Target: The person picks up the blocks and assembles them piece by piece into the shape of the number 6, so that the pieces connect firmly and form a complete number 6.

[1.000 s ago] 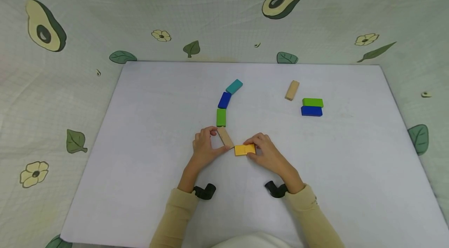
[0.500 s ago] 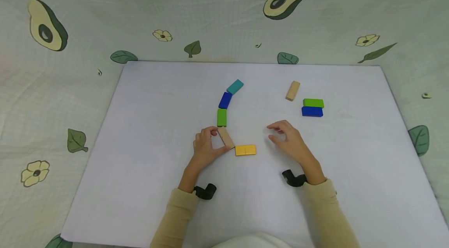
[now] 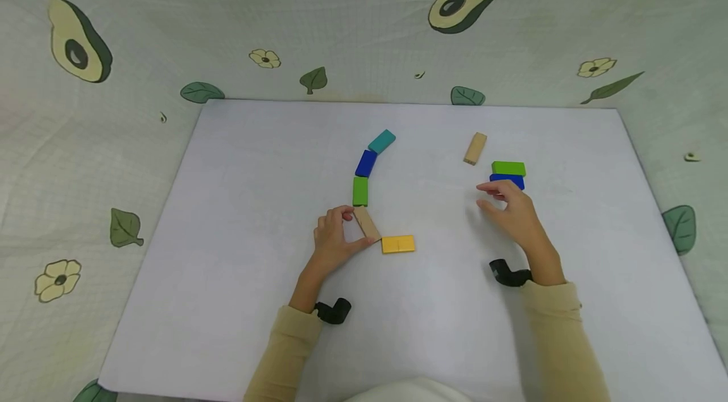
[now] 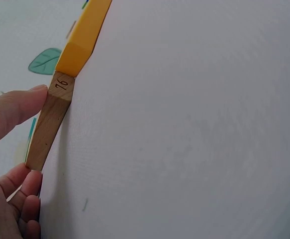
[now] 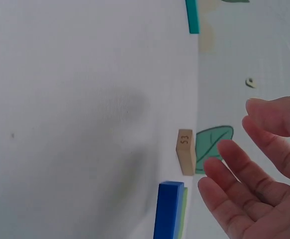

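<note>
Only the wrist views reveal numbers: 76 on the wooden block (image 4: 54, 112) pinched by the left hand (image 3: 332, 242), 53 on another wooden block (image 5: 186, 153); the right hand (image 3: 514, 212) is empty.

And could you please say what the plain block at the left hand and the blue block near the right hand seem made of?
Plain block: apparently bare wood, matte, judging by its brown grain. Blue block: smooth, even colour with no visible grain; perhaps painted wood, though plastic is possible.
</note>
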A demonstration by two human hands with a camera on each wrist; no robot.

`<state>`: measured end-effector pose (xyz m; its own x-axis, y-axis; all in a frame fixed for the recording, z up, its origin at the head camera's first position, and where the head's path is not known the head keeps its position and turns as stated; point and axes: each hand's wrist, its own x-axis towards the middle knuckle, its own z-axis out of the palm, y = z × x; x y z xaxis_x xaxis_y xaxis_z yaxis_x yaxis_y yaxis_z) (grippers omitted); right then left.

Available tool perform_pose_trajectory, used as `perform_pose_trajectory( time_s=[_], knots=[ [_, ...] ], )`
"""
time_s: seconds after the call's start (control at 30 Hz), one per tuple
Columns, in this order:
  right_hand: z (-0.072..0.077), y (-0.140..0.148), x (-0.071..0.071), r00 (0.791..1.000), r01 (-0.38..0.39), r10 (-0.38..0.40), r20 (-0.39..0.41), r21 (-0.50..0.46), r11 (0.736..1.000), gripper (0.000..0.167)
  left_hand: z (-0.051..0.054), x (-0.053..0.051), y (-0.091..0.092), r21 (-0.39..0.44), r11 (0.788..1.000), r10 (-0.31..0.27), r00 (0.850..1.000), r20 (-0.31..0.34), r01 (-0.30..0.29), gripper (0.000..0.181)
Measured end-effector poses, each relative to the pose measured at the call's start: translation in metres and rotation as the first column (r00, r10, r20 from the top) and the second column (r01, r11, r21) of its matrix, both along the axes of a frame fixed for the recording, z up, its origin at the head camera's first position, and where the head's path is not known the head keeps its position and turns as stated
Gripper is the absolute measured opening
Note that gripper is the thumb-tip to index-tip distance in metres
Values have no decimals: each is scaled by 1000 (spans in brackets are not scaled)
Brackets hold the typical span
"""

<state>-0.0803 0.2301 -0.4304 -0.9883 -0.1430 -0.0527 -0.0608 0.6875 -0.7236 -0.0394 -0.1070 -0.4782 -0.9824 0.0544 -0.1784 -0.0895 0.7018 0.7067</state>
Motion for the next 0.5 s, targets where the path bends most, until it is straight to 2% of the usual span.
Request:
perform_pose_trajectory(
  time_s=[0.5],
  knots=[
    [6, 24, -6, 995, 94, -95, 35, 19, 995, 38, 0, -1, 0, 3, 1000, 5, 1000, 5, -5, 73]
  ],
)
